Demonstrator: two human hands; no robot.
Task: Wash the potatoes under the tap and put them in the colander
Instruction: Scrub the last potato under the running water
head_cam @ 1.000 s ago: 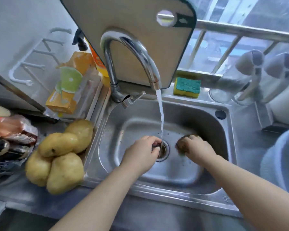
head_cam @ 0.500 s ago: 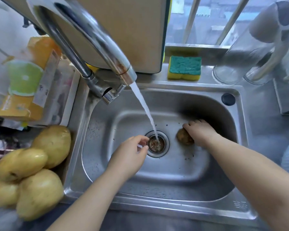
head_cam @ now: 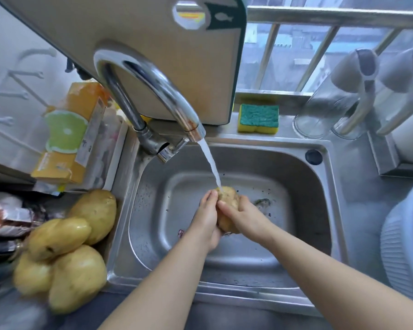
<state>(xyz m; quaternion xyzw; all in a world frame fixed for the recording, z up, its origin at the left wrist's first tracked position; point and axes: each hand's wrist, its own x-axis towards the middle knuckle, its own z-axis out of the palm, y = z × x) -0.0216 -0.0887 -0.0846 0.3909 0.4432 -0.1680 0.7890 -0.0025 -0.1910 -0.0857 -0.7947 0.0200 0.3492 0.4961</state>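
Both hands are over the sink centre, clamped on one potato. Left hand cups it from the 9 o'clock side, fingers curled round. Right hand wraps it from 3 o'clock, thumb across the face. The potato is held clear of the basin floor, long axis roughly 12 to 6. The tap is running and the water stream lands on the potato's 12 o'clock end. The potato pile, four pieces, sits on the counter at the sink's 9 o'clock, just beside the rim. The colander is at the sink's 3 o'clock, cut by the frame edge, so I can't see what's in it. The sponge is on the ledge at 12 o'clock.
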